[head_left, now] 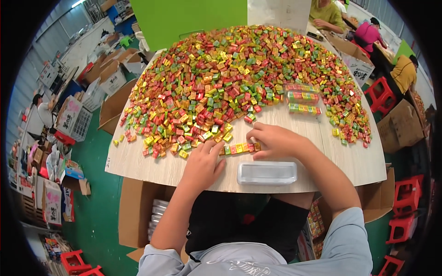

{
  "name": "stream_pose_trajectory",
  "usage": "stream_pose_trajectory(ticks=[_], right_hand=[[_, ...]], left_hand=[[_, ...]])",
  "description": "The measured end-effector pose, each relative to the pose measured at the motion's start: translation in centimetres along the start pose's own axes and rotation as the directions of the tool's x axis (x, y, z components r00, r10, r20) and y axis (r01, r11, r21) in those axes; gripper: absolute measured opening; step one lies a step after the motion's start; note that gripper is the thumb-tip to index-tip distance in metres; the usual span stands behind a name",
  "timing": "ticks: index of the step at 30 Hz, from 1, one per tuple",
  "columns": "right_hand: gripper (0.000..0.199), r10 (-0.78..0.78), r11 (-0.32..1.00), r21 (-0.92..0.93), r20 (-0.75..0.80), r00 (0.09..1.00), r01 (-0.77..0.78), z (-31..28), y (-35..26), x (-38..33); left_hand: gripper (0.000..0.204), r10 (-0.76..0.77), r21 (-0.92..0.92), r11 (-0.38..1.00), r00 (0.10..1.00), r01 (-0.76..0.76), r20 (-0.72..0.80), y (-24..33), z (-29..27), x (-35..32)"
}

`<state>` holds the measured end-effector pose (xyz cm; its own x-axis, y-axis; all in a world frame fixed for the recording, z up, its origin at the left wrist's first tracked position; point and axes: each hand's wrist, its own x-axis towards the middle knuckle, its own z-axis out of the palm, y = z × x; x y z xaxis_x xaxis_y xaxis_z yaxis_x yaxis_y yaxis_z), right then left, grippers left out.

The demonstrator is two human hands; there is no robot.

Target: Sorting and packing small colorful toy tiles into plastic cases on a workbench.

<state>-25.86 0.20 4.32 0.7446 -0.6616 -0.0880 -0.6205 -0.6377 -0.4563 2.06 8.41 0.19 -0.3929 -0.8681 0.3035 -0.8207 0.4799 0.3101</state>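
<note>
A short row of small coloured square candies (239, 148) lies on the pale wooden table (350, 161), pressed between my two hands. My left hand (202, 165) touches the row's left end with its fingertips. My right hand (271, 140) curls over the row's right end, thumb below and fingers above. Just in front of the row lies an empty clear plastic tray (267, 172). Behind my hands spreads a big heap of loose red, yellow, green and orange candies (230, 78).
Three filled clear trays (304, 97) lie at the heap's right side. Open cardboard boxes (138, 211) stand under and around the table, red stools (405, 202) on the right. Other people sit at the far right and at the left.
</note>
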Motion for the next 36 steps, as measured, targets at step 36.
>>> stream_pose_trajectory(ticks=[36], right_hand=[[0.029, 0.071, 0.996, 0.065, -0.255, 0.964, -0.056, 3.3, 1.7, -5.1]], left_hand=[[0.033, 0.169, -0.314, 0.945, 0.958, -0.09, 0.233, 1.9, 1.5, 5.7]])
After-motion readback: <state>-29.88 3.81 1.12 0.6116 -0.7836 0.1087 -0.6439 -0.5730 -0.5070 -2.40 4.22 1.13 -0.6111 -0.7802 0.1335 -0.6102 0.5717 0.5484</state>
